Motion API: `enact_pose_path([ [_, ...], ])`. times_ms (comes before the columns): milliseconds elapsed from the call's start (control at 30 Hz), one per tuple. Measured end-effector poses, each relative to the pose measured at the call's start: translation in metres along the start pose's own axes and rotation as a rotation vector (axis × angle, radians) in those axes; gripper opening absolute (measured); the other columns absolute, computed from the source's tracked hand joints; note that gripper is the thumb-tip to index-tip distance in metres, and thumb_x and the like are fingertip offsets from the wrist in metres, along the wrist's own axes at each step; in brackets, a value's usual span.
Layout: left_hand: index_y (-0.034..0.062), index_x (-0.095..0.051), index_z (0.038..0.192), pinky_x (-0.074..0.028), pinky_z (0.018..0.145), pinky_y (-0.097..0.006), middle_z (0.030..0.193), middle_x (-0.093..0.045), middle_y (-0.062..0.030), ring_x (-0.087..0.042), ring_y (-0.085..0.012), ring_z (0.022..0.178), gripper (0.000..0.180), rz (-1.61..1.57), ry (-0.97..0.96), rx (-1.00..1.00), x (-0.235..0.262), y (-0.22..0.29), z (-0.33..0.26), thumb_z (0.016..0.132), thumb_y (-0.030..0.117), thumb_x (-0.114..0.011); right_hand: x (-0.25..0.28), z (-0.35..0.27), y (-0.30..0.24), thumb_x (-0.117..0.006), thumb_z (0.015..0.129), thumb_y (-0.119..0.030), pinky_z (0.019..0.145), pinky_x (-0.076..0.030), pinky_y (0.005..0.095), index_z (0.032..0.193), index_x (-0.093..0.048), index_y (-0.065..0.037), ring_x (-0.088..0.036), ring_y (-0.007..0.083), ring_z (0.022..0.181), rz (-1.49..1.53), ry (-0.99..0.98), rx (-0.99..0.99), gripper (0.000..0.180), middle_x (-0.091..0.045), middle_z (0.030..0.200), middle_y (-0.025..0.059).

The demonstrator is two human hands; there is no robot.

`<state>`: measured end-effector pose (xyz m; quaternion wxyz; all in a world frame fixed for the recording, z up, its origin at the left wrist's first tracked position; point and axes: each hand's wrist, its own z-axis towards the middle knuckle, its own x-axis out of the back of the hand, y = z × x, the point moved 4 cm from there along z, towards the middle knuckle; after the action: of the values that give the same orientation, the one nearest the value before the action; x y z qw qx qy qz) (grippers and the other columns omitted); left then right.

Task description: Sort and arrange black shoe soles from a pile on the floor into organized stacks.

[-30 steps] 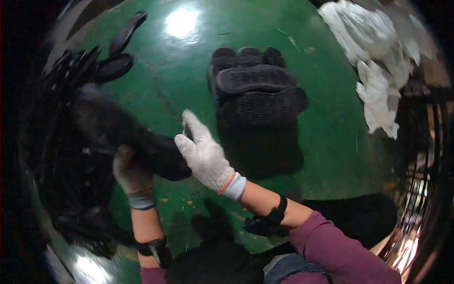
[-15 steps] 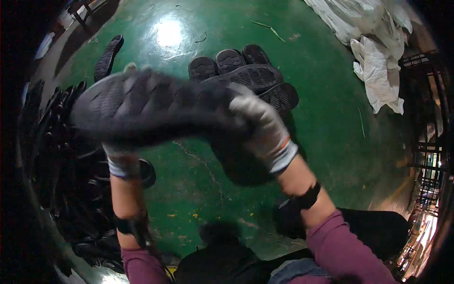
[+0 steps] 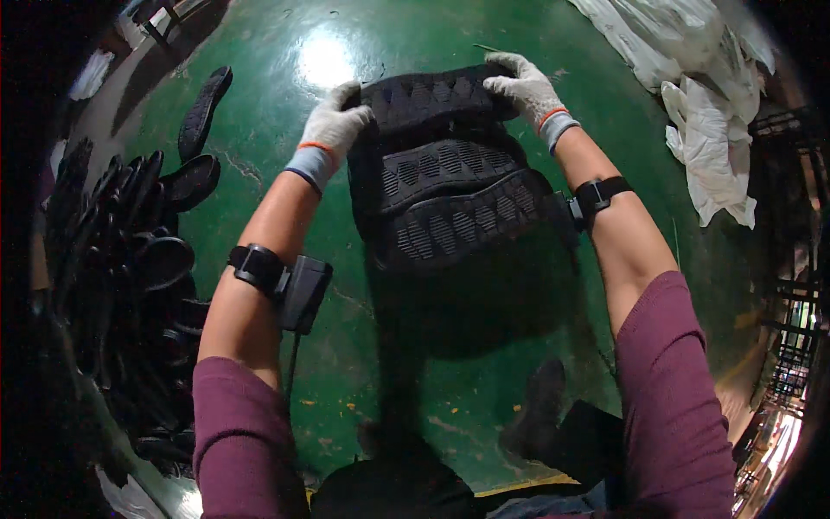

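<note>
A black shoe sole (image 3: 432,97) lies crosswise at the far side of a small stack, its patterned tread facing up. My left hand (image 3: 335,124), in a white knit glove, is closed on its left end. My right hand (image 3: 529,92), gloved alike, grips the opposite end, with thumb on top and fingers curled over the far side. Below it, nearer to me, more black soles sit in overlapping rows, among them a middle sole (image 3: 450,169) and a nearest sole (image 3: 467,216). Whether the held sole rests fully on those beneath is hard to tell.
A large heap of black soles (image 3: 112,268) covers the floor at left. One loose sole (image 3: 205,112) lies beyond it. White plastic bags (image 3: 705,147) are at the far right on the green floor (image 3: 346,311). Dark metal racks (image 3: 791,303) line the right edge.
Both hands have carried the sole away from me and to the right, from in front of me onto the far side of the stack. It has been lowered and levelled.
</note>
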<state>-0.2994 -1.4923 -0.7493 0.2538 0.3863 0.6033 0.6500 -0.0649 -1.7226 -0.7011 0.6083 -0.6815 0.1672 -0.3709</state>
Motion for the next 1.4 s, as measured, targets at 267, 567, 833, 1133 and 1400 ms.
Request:
enact_pose_path([
  [267,0.0039,-0.067,0.135,-0.054,0.101,-0.046,0.123,-0.074,-0.0230,-0.071,-0.0390,0.113,0.056,0.461,-0.081,-0.081,0.020,-0.008,-0.045,0.084,0.025,-0.058,-0.047,0.008,0.032,-0.078,0.092,-0.027,0.106,-0.050,0.0358,0.145,-0.061,-0.002,-0.064,0.0229,0.120,-0.028,-0.383,-0.163,0.061,-0.066,0.138,0.0125],
  [567,0.0000,-0.067,0.127,-0.044,0.116,-0.046,0.135,-0.065,-0.0228,-0.058,-0.0367,0.132,0.040,0.670,0.679,-0.376,0.128,-0.050,-0.143,0.095,0.024,-0.062,-0.075,0.041,0.012,-0.068,0.097,-0.009,0.119,-0.038,0.0368,0.162,-0.039,-0.003,-0.046,0.0290,0.147,-1.113,-0.155,0.172,0.071,-0.047,0.162,0.0163],
  [833,0.0118,-0.072,0.123,-0.037,0.121,-0.054,0.136,-0.065,-0.0145,-0.054,-0.0351,0.136,0.048,1.160,0.726,0.008,0.229,-0.086,-0.330,0.079,-0.001,-0.058,-0.144,-0.093,-0.142,-0.063,0.103,-0.008,0.109,-0.049,0.0351,0.149,-0.058,-0.003,-0.063,0.0205,0.121,-0.037,-0.091,0.339,0.046,-0.066,0.135,0.0119],
  [1133,0.0218,-0.081,0.097,-0.041,0.102,-0.050,0.103,-0.076,-0.0035,-0.067,-0.0235,0.114,0.021,1.638,0.136,0.519,0.274,-0.078,-0.287,0.091,0.018,-0.062,-0.330,-0.265,-0.091,-0.072,0.100,-0.020,0.095,-0.053,0.0306,0.124,-0.074,-0.003,-0.066,0.0135,0.107,0.107,-1.019,-0.235,0.029,-0.074,0.121,0.0048],
  [1400,0.0053,-0.069,0.119,-0.053,0.096,-0.050,0.112,-0.070,-0.0220,-0.066,-0.0419,0.108,0.037,0.610,0.594,0.168,0.172,0.015,-0.316,0.091,0.029,-0.063,-0.348,-0.290,-0.055,-0.073,0.101,-0.030,0.120,-0.038,0.0383,0.159,-0.039,0.003,-0.056,0.0267,0.135,0.457,-0.415,-0.412,0.075,-0.054,0.152,0.0199],
])
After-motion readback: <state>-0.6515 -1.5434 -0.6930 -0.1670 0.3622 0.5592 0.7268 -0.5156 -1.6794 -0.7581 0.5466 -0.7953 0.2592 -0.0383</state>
